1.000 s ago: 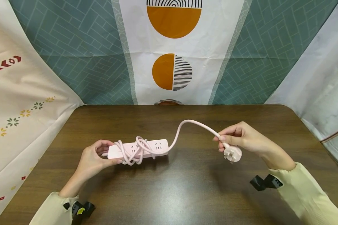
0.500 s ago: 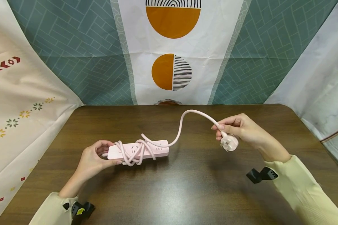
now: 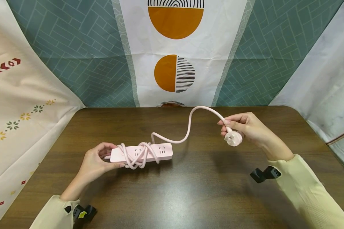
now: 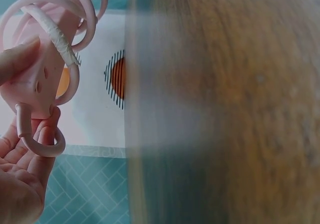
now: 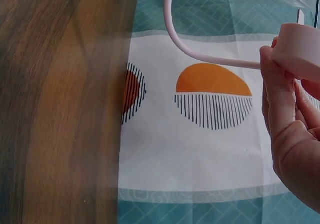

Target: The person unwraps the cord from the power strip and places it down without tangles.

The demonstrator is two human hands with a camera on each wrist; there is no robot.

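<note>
A pink power strip (image 3: 166,151) is held by its left end in my left hand (image 3: 93,163), thumb on the near side and fingers behind. Its pink cord (image 3: 143,154) is wrapped in several crossing loops about the strip's left and middle parts. From there a free length arcs up and over to the right. My right hand (image 3: 250,132) pinches the cord just beside the plug (image 3: 233,138), whose metal prongs face the head camera. In the left wrist view, the cord's root (image 4: 24,120) bends out of the strip's end, and a whitish wrapped band (image 4: 52,32) shows on one loop.
A dark brown wooden table (image 3: 172,194) spreads under both hands. At its far edge hangs a patterned cloth (image 3: 103,79), with a cream cloth (image 3: 25,95) on the left and a whitish one (image 3: 318,79) on the right.
My right hand has moved up and away with the plug. One loop has come off the strip's right part, so the free cord is longer and arcs higher. The left hand stays put.
</note>
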